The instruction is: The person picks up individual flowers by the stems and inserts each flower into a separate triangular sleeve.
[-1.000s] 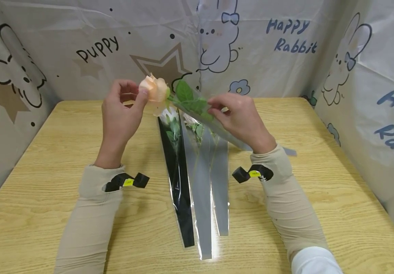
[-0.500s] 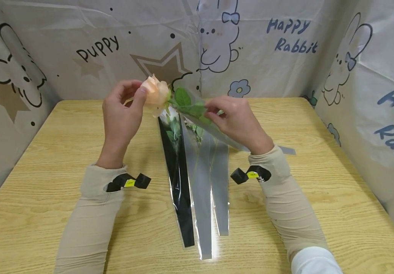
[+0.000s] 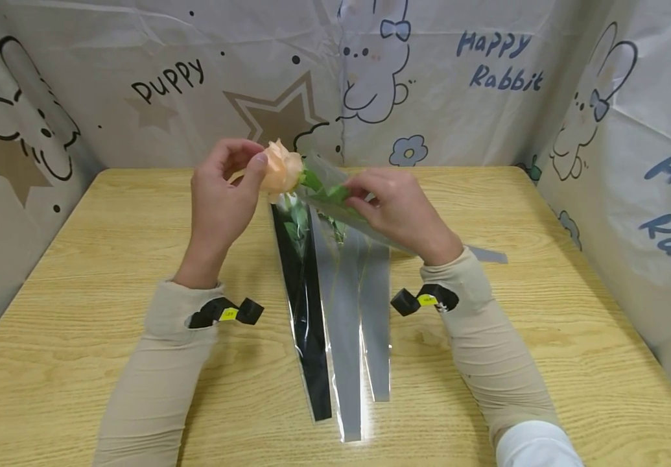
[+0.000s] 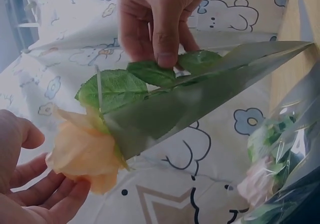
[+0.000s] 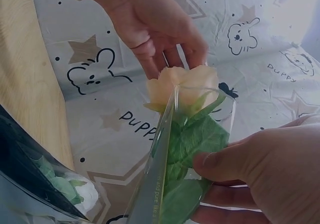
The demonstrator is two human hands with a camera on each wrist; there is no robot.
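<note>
A peach rose (image 3: pixel 282 170) is held above the far part of the table, tilted, with its bloom to the left. My left hand (image 3: pixel 227 194) holds the bloom loosely with curved fingers on its outer side. In the left wrist view the fingertips (image 4: pixel 82 186) touch the lower petals. A clear and grey flower sleeve (image 4: pixel 165 119) surrounds the rose's stem and several green leaves (image 5: pixel 197 134); the bloom is at its wide mouth. My right hand (image 3: pixel 399 204) pinches the sleeve's upper edge by the leaves. The narrow grey end shows beyond the right wrist.
Below the raised rose, a black sleeve (image 3: pixel 312 350) with a white flower (image 5: pixel 89 196) lies on the wooden table (image 3: pixel 107 259). Beside it lie two grey sleeves (image 3: pixel 343 363), flowers partly hidden. Cartoon-printed cloth (image 3: pixel 195 117) stands along the back and sides.
My left hand and the bloom have moved right and slightly down, closer to the sleeve's mouth. My right hand has shifted slightly left. The sleeves on the table stay put.
</note>
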